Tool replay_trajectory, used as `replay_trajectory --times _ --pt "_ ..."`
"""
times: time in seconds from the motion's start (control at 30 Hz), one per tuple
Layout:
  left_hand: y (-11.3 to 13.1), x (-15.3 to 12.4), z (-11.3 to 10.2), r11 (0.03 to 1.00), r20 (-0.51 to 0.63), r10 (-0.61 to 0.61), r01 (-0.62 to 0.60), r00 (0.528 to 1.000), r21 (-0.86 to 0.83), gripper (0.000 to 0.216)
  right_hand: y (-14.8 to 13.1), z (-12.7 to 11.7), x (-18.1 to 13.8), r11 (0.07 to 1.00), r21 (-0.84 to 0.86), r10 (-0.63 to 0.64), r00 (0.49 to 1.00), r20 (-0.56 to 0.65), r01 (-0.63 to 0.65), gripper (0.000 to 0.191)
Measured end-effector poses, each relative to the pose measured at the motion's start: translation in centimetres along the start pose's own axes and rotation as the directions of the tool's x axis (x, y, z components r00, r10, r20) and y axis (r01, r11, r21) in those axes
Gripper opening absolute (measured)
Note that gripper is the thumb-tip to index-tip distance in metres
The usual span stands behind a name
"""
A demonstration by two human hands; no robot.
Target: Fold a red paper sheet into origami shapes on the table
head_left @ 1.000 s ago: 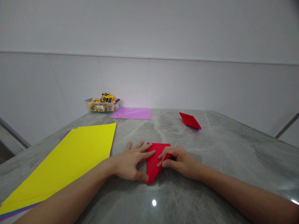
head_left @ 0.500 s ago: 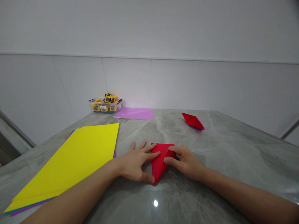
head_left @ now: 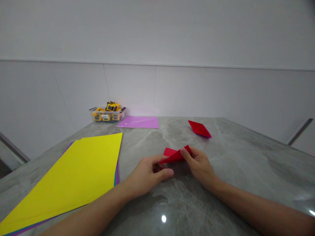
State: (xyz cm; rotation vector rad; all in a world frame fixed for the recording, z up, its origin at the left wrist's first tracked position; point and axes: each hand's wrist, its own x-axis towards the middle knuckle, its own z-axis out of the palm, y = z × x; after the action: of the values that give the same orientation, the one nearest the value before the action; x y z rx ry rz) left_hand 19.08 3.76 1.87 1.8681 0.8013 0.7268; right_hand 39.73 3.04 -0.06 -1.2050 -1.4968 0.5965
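A folded red paper [head_left: 176, 157] is gripped at its right corner between the thumb and fingers of the right hand [head_left: 201, 165], just below and right of the frame's center. The paper's left end is touched by the index finger of the left hand [head_left: 147, 172], whose thumb is held out below, apart from the paper; the other fingers are curled and partly hidden. The paper is tilted, with a flap shown behind its near edge; whether the table is touched by it cannot be told.

Bare forearms are stretched in from the lower left and lower right over a gray marbled table [head_left: 236, 177]. The left of the frame is filled by a large yellow sheet [head_left: 73, 173], beneath which teal and purple edges are seen. Right of center, beyond the hands, a second folded red piece [head_left: 199, 128] is seen, edged in magenta. Left of center, a lilac sheet [head_left: 139, 122] is laid near a clear container [head_left: 105, 116] piled with yellow toy vehicles [head_left: 112, 106]. The scene is backed by a white wall [head_left: 157, 32].
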Motion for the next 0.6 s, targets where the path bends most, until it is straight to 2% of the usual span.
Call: replay_trajectory --times 0.13,0.27,0.43,0.6 --pt "-0.1 -0.1 0.7 0.995 -0.109 0.005 -0.016 0.994 -0.099 0.020 -0.4 0.0 -0.6 0.997 -0.011 -0.070 0.997 0.037 0.070 0.042" --pt "-0.1 0.0 0.3 0.998 -0.239 0.031 -0.043 0.970 -0.044 0.012 -0.8 0.0 -1.1 0.978 -0.001 -0.206 0.966 0.153 0.209 0.036" --pt "0.0 -0.3 0.1 0.983 -0.250 0.175 -0.152 0.952 0.107 0.016 -1.1 -0.2 -1.2 0.951 0.065 -0.310 0.923 0.227 0.303 0.029" --pt "0.5 -0.6 -0.3 0.897 -0.195 0.363 -0.286 0.911 0.337 0.023 -0.9 -0.1 -0.9 0.921 0.153 -0.387 0.877 0.284 0.357 0.030"
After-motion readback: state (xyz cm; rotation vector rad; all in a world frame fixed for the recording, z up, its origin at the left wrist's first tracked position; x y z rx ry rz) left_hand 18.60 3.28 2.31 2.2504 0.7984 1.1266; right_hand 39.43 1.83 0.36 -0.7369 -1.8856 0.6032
